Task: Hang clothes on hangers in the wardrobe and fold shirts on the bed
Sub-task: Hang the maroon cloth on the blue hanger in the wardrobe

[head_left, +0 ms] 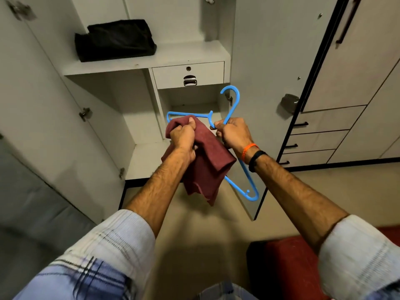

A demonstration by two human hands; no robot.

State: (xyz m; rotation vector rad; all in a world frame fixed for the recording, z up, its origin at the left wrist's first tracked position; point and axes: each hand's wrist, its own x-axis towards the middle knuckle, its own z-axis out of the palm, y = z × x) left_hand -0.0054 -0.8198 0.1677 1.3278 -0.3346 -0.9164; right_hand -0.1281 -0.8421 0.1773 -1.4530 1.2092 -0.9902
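Head view, looking down past both forearms at an open wardrobe (138, 68). Left hand (183, 137) curled tight around a bunched maroon garment (207, 163), thumb on top, cloth draped over one arm of a blue plastic hanger (232, 105) and hanging down below the wrist. Right hand (232, 132) gripping the hanger at the base of its neck, fingers wrapped round — hook pointing up toward the drawer (188, 74), other shoulder arm slanting down and right under the wrist to a rounded tip near the edge of the open right-hand door (259, 61). Orange band (249, 150) and black band (256, 159) on the right wrist.

Hanger and garment held in mid-air in front of the lower wardrobe bay, touching no shelf. Open lower compartment directly behind the hands; left door (32, 94) swung wide, right door edge just beside the hanger's low tip. Folded black cloth (114, 40) on the upper shelf, well apart from the hands. Beige floor (205, 234) between the arms. Red surface (287, 267) at lower right, grey one (32, 213) at lower left — both blurred.
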